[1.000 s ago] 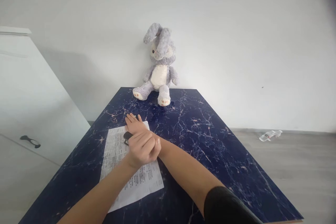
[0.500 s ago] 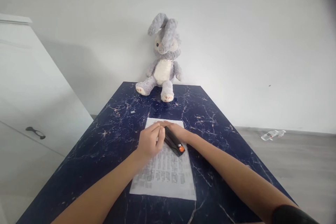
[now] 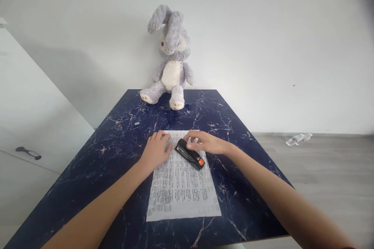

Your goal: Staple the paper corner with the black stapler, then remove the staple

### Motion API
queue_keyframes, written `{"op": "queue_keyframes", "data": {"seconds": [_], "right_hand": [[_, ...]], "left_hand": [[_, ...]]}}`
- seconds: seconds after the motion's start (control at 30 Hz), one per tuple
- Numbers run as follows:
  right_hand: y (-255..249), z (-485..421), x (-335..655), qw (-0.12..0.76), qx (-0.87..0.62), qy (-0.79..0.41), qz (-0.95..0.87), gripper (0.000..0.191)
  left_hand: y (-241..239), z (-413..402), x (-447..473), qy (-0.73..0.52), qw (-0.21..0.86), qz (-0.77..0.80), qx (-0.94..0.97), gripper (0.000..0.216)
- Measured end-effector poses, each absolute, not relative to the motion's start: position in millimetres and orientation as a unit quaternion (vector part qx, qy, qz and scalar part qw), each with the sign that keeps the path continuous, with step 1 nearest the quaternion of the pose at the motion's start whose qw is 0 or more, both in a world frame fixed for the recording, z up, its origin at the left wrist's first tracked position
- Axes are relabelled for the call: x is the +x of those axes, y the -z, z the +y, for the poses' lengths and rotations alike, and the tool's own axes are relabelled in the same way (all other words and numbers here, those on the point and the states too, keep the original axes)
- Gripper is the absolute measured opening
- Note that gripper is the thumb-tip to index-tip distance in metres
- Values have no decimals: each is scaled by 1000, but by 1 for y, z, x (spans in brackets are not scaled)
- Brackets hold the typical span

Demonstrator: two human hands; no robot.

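Note:
A printed sheet of paper (image 3: pixel 187 190) lies on the dark blue marbled table. On its upper half rests a black stapler (image 3: pixel 188 155), set at a slant, with an orange patch at its near right end. My right hand (image 3: pixel 203 142) holds the stapler's far end from the right, thumb against its side and fingers curled around the tip. My left hand (image 3: pixel 156 148) lies on the paper's upper left edge, palm down with its fingers apart, holding nothing. A gap separates it from the stapler.
A grey plush rabbit (image 3: pixel 172 62) sits at the table's (image 3: pixel 117 148) far edge against the wall. On the left stands a white cabinet (image 3: pixel 35 105) with a dark handle. A clear plastic item (image 3: pixel 298 139) lies on the floor to the right. A small pale scrap (image 3: pixel 136 123) is on the table.
My hands, close together over the stapler before, have moved apart. The left has gone from a curled fist to lying on the paper's left edge; the right now grips the stapler's far end.

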State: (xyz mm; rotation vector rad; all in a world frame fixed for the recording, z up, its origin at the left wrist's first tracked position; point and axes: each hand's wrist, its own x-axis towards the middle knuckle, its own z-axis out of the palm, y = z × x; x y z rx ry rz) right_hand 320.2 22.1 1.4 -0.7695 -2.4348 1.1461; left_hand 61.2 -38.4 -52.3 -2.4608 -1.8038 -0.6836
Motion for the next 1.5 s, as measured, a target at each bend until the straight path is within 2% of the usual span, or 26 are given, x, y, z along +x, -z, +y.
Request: {"op": "queue_keyframes", "data": {"seconds": [0.1, 0.23, 0.4, 0.57, 0.7, 1.0, 1.2, 1.33, 1.5], "right_hand": [[-9, 16, 345, 98, -219, -443, -864, 61], [1, 19, 359, 78, -189, -525, -826, 64], [12, 23, 357, 116, -191, -564, -795, 77], [7, 18, 348, 88, -183, -554, -807, 70], [4, 16, 347, 80, -184, -547, -813, 66], [3, 15, 348, 90, -180, -524, -828, 56], [10, -1, 333, 164, -234, -418, -862, 59], [19, -21, 309, 255, -270, -327, -869, 34], [28, -30, 301, 324, -272, -215, -880, 59]], "left_hand": [[52, -40, 65, 219, 23, -598, -770, 26], [52, -40, 66, 218, 20, -598, -771, 22], [52, -33, 59, 278, -15, -598, -751, 23], [55, -19, 45, 452, -196, -572, -656, 34], [61, -12, 39, 500, -311, -562, -580, 48], [65, -13, 40, 470, -278, -573, -611, 52], [57, -19, 43, 452, -257, -587, -621, 51], [46, -27, 50, 506, -240, -550, -620, 47], [49, -32, 64, 600, -398, -471, -510, 40]]}}
